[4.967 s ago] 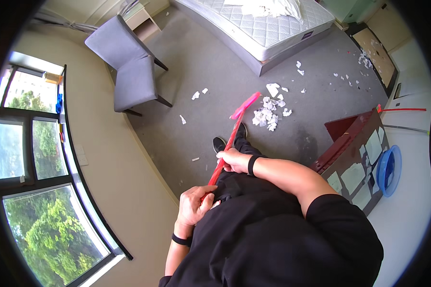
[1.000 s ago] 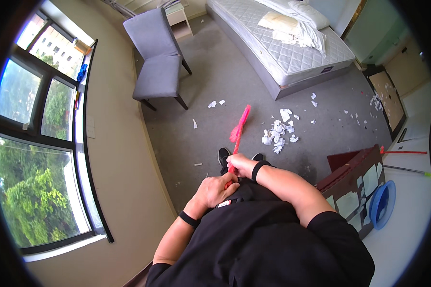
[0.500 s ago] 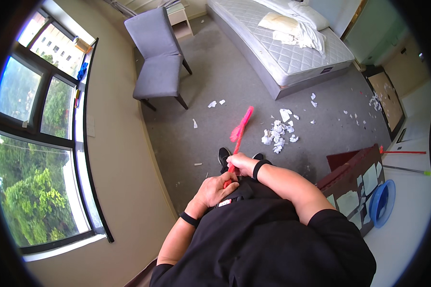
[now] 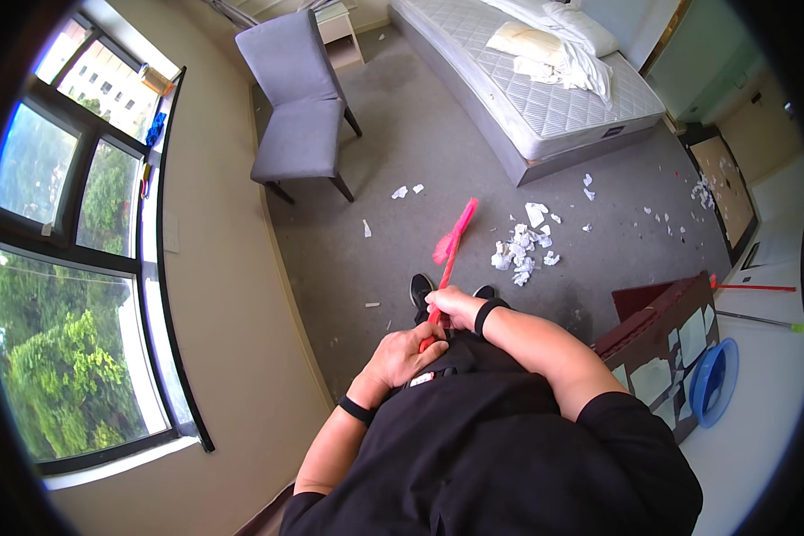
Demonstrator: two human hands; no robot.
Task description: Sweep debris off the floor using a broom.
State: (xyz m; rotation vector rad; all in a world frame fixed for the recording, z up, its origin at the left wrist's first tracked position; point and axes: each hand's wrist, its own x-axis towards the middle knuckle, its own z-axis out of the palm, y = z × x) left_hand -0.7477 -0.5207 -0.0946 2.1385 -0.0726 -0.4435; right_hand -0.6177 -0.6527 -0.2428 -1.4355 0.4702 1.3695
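Observation:
Both my hands grip the red handle of a broom [image 4: 453, 244] with pink bristles, held out in front of my body. My left hand [image 4: 402, 355] is closed round the handle's near end, close to my waist. Further along, my right hand [image 4: 453, 308] wraps the handle just above my shoes [image 4: 422, 288]. The broom head points away from me, its bristles turned to the left; I cannot tell whether they touch the floor. Right of it lies a heap of crumpled white paper [image 4: 520, 253]. Smaller paper scraps [image 4: 400, 192] lie scattered ahead.
A grey chair [image 4: 299, 138] stands ahead on the left, near the windowed wall. A bed with a bare mattress [image 4: 545, 121] is at the far right. On the right, a dark red panel [image 4: 657, 330] and a blue basin [image 4: 713, 382] stand by the wall. More scraps [image 4: 703, 192] lie near a board.
The view has shifted very slightly, so the room sits a little further right. My hands and the broom hold nearly the same pose.

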